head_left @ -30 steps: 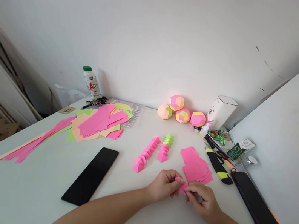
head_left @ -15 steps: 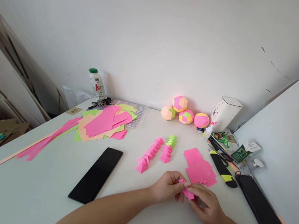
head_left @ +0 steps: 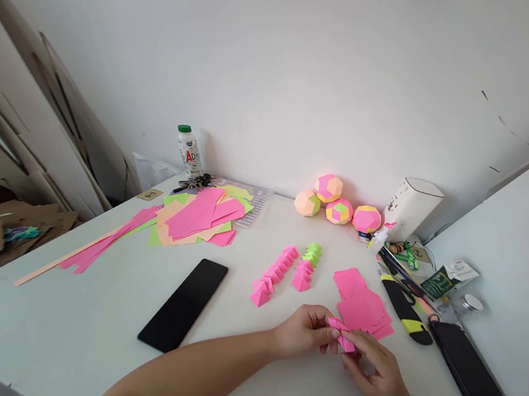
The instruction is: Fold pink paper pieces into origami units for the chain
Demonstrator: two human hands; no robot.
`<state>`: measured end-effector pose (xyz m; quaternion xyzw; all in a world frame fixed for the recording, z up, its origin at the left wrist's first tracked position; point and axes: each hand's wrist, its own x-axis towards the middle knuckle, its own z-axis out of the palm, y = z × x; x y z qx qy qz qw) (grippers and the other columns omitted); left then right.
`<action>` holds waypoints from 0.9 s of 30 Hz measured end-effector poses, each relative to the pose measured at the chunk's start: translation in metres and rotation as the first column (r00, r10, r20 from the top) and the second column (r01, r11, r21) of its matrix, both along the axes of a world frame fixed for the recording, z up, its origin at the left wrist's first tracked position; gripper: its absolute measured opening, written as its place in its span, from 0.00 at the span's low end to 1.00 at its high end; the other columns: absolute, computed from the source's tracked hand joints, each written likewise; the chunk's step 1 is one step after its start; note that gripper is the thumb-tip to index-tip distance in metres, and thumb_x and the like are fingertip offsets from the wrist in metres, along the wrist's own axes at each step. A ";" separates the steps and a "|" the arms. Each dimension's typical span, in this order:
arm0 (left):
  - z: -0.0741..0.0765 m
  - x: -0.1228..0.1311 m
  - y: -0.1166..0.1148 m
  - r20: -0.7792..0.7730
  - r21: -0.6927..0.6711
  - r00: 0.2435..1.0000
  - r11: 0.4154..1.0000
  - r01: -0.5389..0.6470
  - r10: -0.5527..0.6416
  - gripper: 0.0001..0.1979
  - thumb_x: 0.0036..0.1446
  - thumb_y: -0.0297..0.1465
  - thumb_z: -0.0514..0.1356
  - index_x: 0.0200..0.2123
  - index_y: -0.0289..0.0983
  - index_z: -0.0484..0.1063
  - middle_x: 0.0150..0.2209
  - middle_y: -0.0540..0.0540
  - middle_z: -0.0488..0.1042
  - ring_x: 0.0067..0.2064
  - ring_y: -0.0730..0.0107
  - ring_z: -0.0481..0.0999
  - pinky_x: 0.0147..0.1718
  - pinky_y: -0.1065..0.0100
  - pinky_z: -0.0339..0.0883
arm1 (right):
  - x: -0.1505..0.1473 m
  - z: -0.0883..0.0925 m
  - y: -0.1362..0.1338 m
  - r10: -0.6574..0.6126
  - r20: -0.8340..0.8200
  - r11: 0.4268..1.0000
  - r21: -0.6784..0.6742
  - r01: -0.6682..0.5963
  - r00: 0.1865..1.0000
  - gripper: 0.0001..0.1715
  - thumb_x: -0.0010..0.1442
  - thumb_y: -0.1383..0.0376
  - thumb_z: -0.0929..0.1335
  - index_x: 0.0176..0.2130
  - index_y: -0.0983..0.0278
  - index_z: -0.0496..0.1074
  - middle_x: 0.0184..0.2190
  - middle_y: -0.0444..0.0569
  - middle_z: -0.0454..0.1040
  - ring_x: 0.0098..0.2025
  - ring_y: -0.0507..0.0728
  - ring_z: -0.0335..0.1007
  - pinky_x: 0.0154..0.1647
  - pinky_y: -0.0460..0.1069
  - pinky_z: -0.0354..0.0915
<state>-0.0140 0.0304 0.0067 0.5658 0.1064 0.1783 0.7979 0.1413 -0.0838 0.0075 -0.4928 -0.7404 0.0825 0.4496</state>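
Observation:
A small folded piece of pink paper [head_left: 347,345] is pinched between my two hands above the table. My left hand [head_left: 303,332] grips its upper left end with thumb and fingers. On its right side, my right hand [head_left: 374,369] presses it with thumb and fingertips. Just beyond my hands lies a stack of flat pink paper pieces [head_left: 362,306]. Farther off stand a row of folded pink paper units [head_left: 276,270] and a shorter row of pink and green units [head_left: 306,265]. My fingers cover part of the paper's folds.
A black phone [head_left: 186,306] lies left of my hands. A black and yellow utility knife [head_left: 405,309] and a black case [head_left: 467,360] lie at right. Paper balls [head_left: 338,211] sit by the wall. Loose coloured paper [head_left: 196,216] and a white bottle [head_left: 190,153] are at back left.
The camera view has turned slightly left, so everything sits farther right in the picture. Both hands still hold the folded pink paper, with only slight finger movement.

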 end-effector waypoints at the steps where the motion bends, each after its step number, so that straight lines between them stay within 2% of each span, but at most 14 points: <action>1: 0.000 0.000 0.000 0.003 0.002 1.000 1.000 0.007 -0.007 0.22 0.45 0.48 0.64 0.28 0.33 0.69 0.23 0.50 0.71 0.26 0.75 0.70 0.26 0.71 0.62 | 0.000 0.000 0.000 0.007 -0.017 1.000 -0.021 -0.007 1.000 0.20 0.59 0.73 0.64 0.50 0.61 0.68 0.32 0.51 0.76 0.25 0.54 0.73 0.25 0.46 0.73; 8: 0.003 -0.003 0.000 -0.001 0.009 1.000 1.000 0.028 -0.028 0.21 0.46 0.47 0.64 0.28 0.33 0.71 0.26 0.48 0.73 0.27 0.74 0.69 0.28 0.70 0.63 | 0.001 -0.001 -0.003 0.016 -0.037 0.996 -0.086 -0.019 0.999 0.21 0.58 0.75 0.64 0.51 0.61 0.66 0.34 0.51 0.75 0.27 0.53 0.72 0.27 0.46 0.72; 15: 0.004 -0.008 0.003 -0.076 0.120 0.996 0.991 0.057 -0.048 0.23 0.55 0.49 0.55 0.30 0.33 0.74 0.27 0.47 0.73 0.27 0.75 0.67 0.26 0.73 0.57 | -0.001 0.003 -0.002 0.001 -0.037 0.998 -0.062 -0.003 0.999 0.21 0.58 0.74 0.64 0.50 0.62 0.68 0.33 0.51 0.76 0.27 0.54 0.72 0.26 0.46 0.71; 19: 0.004 -0.007 0.003 -0.085 0.084 0.995 0.995 0.059 -0.052 0.23 0.54 0.49 0.55 0.30 0.33 0.73 0.25 0.49 0.71 0.27 0.75 0.68 0.27 0.73 0.59 | -0.001 0.003 -0.001 -0.008 -0.021 0.999 -0.040 0.007 1.000 0.19 0.58 0.73 0.64 0.49 0.62 0.70 0.30 0.50 0.77 0.25 0.54 0.73 0.25 0.47 0.71; 23: 0.002 -0.005 0.001 -0.088 0.019 0.995 0.999 0.045 -0.043 0.21 0.50 0.48 0.61 0.29 0.33 0.71 0.24 0.50 0.70 0.27 0.74 0.68 0.29 0.71 0.63 | -0.002 0.003 -0.001 0.019 0.044 1.000 0.017 -0.020 0.999 0.21 0.57 0.74 0.64 0.49 0.59 0.70 0.32 0.50 0.78 0.30 0.57 0.76 0.28 0.48 0.73; 27: 0.001 -0.005 -0.001 -0.134 0.016 0.991 0.999 0.031 -0.029 0.20 0.53 0.47 0.58 0.27 0.34 0.70 0.22 0.51 0.70 0.25 0.75 0.67 0.27 0.71 0.63 | -0.002 0.001 -0.003 0.031 0.135 0.998 0.052 -0.039 0.990 0.23 0.59 0.75 0.63 0.52 0.60 0.68 0.33 0.52 0.79 0.32 0.58 0.76 0.28 0.49 0.74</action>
